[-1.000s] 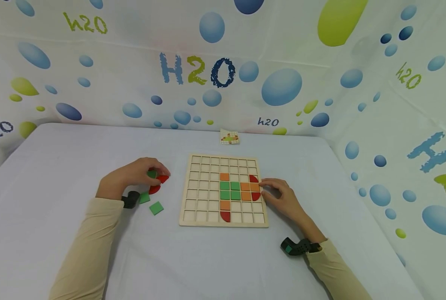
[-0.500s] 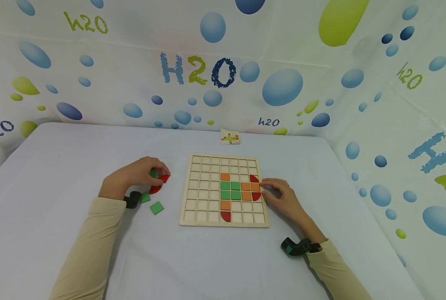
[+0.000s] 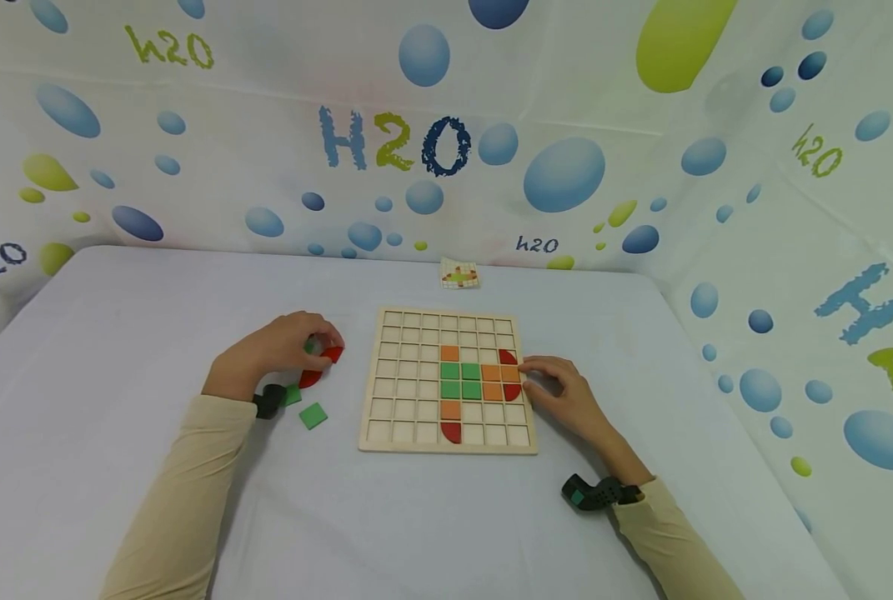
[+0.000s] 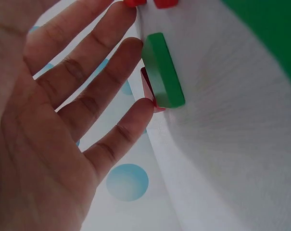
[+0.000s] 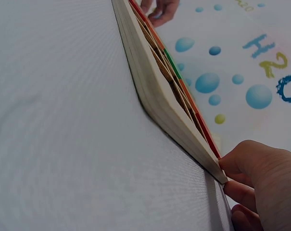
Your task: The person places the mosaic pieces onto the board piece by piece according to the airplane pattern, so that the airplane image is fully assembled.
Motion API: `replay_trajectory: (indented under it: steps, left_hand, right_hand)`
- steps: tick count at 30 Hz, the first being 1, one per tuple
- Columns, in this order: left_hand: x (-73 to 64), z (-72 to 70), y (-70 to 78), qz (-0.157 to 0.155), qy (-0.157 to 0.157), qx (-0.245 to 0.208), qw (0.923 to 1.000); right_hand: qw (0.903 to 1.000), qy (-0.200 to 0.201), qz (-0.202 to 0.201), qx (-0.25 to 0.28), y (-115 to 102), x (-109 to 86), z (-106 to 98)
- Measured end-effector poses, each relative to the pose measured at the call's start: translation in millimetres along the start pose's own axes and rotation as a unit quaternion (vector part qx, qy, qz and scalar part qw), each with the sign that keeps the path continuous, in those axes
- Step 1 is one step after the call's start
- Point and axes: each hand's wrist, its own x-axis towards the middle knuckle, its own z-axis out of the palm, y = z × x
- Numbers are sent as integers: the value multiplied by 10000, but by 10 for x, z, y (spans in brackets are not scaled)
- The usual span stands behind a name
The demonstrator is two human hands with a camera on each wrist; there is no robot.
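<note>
My left hand [image 3: 284, 344] pinches a red quarter-round tile [image 3: 332, 354] between thumb and fingers, left of the board. A second red tile [image 3: 310, 379] lies under the hand, and a green tile [image 3: 310, 343] shows partly behind the fingers. Close by lie two more green square tiles, one partly covered by the wrist camera [image 3: 269, 401]. In the left wrist view a green tile [image 4: 163, 72] sits by the fingertips. My right hand [image 3: 562, 392] touches the right edge of the wooden grid board [image 3: 404, 448] with thumb and fingertips, fingers relaxed.
The board carries green squares [image 3: 461, 381], orange squares [image 3: 492, 382] and red quarter-rounds [image 3: 452, 432]. A small pattern card [image 3: 459, 274] lies behind it on the white tablecloth [image 3: 326, 525]. A printed cloth [image 3: 281, 125] hangs at the back.
My left hand has shifted slightly to the right, and the red tile in its fingers has moved a little with it. The right hand and board are unmoved.
</note>
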Motion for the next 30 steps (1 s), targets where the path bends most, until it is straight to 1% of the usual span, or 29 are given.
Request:
replay_trajectory:
  steps: [7, 14, 19, 20, 24, 30]
  left_hand:
    - [23, 16, 12, -86, -72, -138, 9998]
    - [42, 35, 37, -78, -99, -303, 9995]
    - [63, 59, 77, -92, -92, -354, 9993]
    - [67, 60, 89, -134, -89, -357, 9992]
    - [80, 61, 136, -69, -84, -320, 9994]
    - [121, 101, 183, 122, -125, -308, 9994]
  right_hand:
    - [10000, -7, -10, 12, -4, 7, -6]
    - [10000, -1, -65, 4, 19, 14, 0]
    - [10000, 4, -7, 15, 18, 14, 6]
    - [10000, 4, 18, 21, 13, 14, 3]
    - [10000, 14, 34, 1, 3, 18, -4]
    - [9999, -39, -38, 90, 25, 16, 4]
